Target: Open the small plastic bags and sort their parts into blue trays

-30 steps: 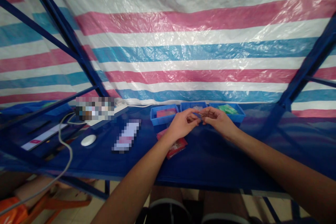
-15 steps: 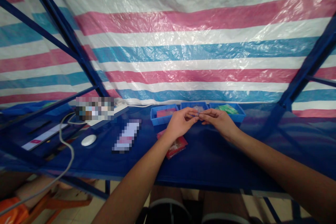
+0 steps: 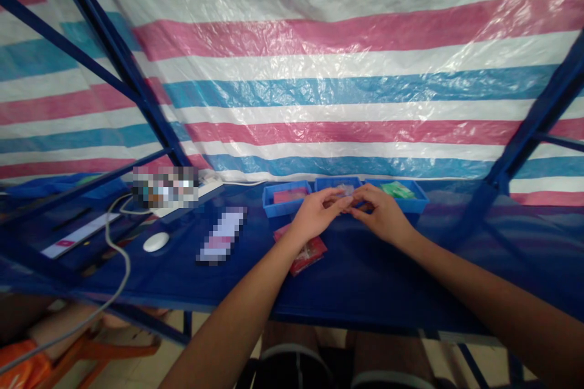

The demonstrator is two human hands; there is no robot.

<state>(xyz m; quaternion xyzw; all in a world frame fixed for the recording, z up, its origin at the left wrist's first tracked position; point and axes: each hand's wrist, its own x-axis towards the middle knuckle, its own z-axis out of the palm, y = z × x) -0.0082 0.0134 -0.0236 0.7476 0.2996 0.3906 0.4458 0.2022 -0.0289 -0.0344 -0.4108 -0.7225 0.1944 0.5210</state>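
My left hand [image 3: 320, 213] and my right hand [image 3: 381, 213] meet fingertip to fingertip over the table, in front of the middle blue bin [image 3: 325, 184]. Both are closed in a pinch. Whatever lies between the fingers is too small and hidden to name. Clear plastic pieces [image 3: 345, 188] show in the middle bin just behind the fingers. The left blue bin [image 3: 276, 209] holds red packets [image 3: 288, 196], and the right blue bin [image 3: 417, 202] holds green packets [image 3: 396, 189]. Red plastic packets [image 3: 309, 255] lie on the table, partly under my left forearm.
On the blue table [image 3: 387, 292] to the left are a phone with a blurred screen [image 3: 222, 234], a white mouse-like object [image 3: 156, 242], a power strip [image 3: 182, 200] and a grey cable [image 3: 125, 255]. Blue metal posts [image 3: 137, 97] frame a striped sheet [image 3: 342, 91]. Another person's leg [image 3: 59, 328] shows at lower left.
My fingers have shifted slightly: the right fingers are more bent, and the fingertips of both hands overlap more closely. The bins and packets stay in place.
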